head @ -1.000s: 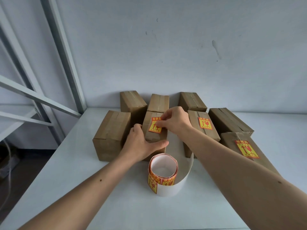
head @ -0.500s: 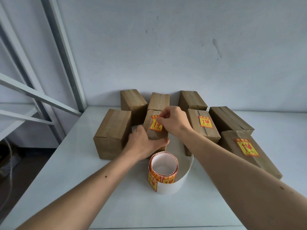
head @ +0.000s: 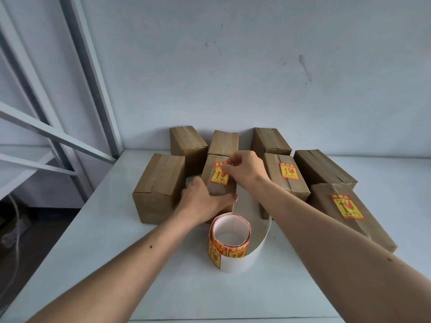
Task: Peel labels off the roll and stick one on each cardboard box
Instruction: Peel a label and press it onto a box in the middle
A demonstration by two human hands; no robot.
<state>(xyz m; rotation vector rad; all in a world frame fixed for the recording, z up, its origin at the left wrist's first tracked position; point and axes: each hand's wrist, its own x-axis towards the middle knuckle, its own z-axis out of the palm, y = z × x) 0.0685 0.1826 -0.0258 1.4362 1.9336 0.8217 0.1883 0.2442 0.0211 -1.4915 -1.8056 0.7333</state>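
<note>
Label roll (head: 229, 241) stands on its edge on the white table (head: 112, 229), near the front, with red-and-yellow labels showing on its outer turn and a strip of bare white backing (head: 254, 255) curling out to the right and back toward the boxes. Just behind the roll sits the middle box (head: 218, 190); a red-and-yellow label (head: 218, 174) lies on its top face. Right hand (head: 245, 169) is over that label — fingertips (head: 225, 167) bunched together and pressing on the label's upper right part; whether they pinch an edge or only press, cannot tell. Left hand (head: 203, 201) clamps the near end of the same box, thumb (head: 229, 198) across the front edge, remaining fingers wrapped round the left side. To the right, a labelled box (head: 284, 180) carries its sticker on top, and a second labelled box (head: 349, 210) lies further right, nearer the table's front. Boxes showing no label — left box (head: 161, 187), just beside the held one; three at the back against the wall (head: 187, 141) (head: 224, 142) (head: 270, 139); one at far right rear (head: 323, 167). Grey metal frame (head: 88, 73) stands at the table's left, against a pale wall (head: 256, 66).
</note>
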